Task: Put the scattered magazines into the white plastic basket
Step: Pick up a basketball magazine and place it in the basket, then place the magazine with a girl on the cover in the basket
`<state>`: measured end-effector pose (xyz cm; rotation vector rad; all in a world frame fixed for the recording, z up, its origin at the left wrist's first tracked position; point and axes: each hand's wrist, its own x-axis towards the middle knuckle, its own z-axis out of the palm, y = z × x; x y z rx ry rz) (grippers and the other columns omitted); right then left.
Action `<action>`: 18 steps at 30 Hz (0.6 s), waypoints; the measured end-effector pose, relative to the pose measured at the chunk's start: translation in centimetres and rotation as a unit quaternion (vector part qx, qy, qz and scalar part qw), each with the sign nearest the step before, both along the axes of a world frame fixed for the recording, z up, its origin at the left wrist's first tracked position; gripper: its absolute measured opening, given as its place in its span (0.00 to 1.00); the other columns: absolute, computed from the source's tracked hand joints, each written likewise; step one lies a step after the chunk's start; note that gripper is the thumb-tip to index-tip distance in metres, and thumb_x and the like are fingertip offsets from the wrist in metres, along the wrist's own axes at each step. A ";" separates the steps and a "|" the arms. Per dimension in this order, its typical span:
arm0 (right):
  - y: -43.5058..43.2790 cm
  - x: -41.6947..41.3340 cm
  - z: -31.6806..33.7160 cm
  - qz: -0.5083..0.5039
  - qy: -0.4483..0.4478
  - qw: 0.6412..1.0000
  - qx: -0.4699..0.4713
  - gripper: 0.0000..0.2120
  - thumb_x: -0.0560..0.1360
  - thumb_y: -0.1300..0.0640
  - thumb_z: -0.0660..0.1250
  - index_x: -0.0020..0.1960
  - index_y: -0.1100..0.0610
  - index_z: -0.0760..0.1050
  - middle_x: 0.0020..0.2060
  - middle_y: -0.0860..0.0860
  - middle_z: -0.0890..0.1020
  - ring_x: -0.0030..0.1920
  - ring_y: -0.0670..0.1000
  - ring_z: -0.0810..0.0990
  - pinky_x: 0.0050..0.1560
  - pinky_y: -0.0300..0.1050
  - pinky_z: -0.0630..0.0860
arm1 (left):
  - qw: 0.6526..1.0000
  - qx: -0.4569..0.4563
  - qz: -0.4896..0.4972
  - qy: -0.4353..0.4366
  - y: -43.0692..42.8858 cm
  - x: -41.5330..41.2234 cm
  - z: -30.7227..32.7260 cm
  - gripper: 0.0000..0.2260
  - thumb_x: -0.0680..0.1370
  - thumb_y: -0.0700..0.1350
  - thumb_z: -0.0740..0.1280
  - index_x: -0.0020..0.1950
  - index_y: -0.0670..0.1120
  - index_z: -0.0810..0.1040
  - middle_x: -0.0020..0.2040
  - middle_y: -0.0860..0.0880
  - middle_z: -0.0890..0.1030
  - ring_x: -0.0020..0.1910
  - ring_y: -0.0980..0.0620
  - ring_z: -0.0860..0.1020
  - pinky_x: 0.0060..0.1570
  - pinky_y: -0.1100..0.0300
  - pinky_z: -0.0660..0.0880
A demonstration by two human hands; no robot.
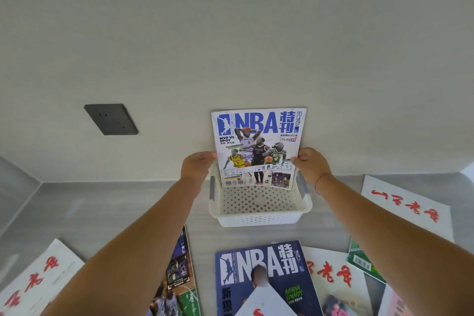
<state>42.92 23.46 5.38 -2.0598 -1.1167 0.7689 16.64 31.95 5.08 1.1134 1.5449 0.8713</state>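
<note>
1. The left hand [197, 165] pinches the left edge of the white NBA magazine [257, 147] and the right hand [311, 164] pinches its right edge; both are closed on the cover at about mid-height, presumably so the thin sheet stays flat and does not fold as it goes in.

2. The magazine stands upright, cover toward the camera, its lower edge down inside the white plastic basket [259, 215] along the far wall; I cannot tell whether that edge touches the perforated floor; standing it at the back likely leaves room in front for the others.

3. The basket sits on the grey table [115, 213] at 12 o'clock from the viewer, close against the wall; nothing else shows inside it, so I judge this the first magazine placed and the task barely begun.

4. Still scattered: a dark blue NBA magazine [264, 277] at 6 o'clock from the basket; a court-photo magazine [177, 279] at 7 o'clock; a red-lettered white magazine [36, 279] at 8 o'clock; another red-lettered one [402, 208] at 3 o'clock; one more [336, 282] at 5 o'clock, overlapped by the blue one's edge; a green-edged cover [364, 261] lies just beside it.

5. A dark wall socket [110, 119] sits at 10 o'clock, well apart.
</note>
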 end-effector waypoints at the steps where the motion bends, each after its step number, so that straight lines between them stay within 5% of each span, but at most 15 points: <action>1: -0.5 -0.3 0.0 -0.012 0.007 1.000 0.013 0.15 0.76 0.56 0.64 0.60 0.60 0.72 0.60 0.57 0.78 0.59 0.58 0.77 0.59 0.51 0.73 | 1.000 0.011 0.000 0.015 -0.6 -0.4 -0.2 0.06 0.74 0.46 0.69 0.50 0.47 0.81 0.51 0.48 0.81 0.49 0.49 0.76 0.52 0.56 0.73; 4: -3.0 -2.2 0.1 -0.041 -0.031 0.995 0.082 0.20 0.75 0.56 0.65 0.65 0.58 0.68 0.64 0.56 0.73 0.63 0.56 0.73 0.63 0.52 0.71 | 0.995 0.055 0.000 0.086 -3.8 -2.9 -1.2 0.15 0.74 0.49 0.69 0.59 0.46 0.78 0.57 0.49 0.79 0.52 0.52 0.74 0.53 0.59 0.69; 9: -9.8 -10.1 -1.4 0.037 -0.118 0.979 0.161 0.17 0.73 0.60 0.67 0.60 0.59 0.71 0.59 0.56 0.74 0.61 0.55 0.73 0.62 0.46 0.71 | 0.986 0.034 -0.028 0.158 -12.2 -10.0 -4.8 0.18 0.75 0.49 0.68 0.63 0.45 0.74 0.63 0.46 0.76 0.61 0.49 0.74 0.59 0.57 0.69; 18: -19.9 -26.0 -7.7 0.278 -0.025 0.960 0.013 0.21 0.74 0.51 0.67 0.64 0.54 0.68 0.60 0.49 0.72 0.63 0.47 0.71 0.66 0.38 0.65 | 0.925 -0.018 -0.003 0.380 -26.9 -23.9 -9.6 0.29 0.74 0.54 0.68 0.72 0.47 0.65 0.73 0.47 0.65 0.71 0.45 0.64 0.68 0.47 0.61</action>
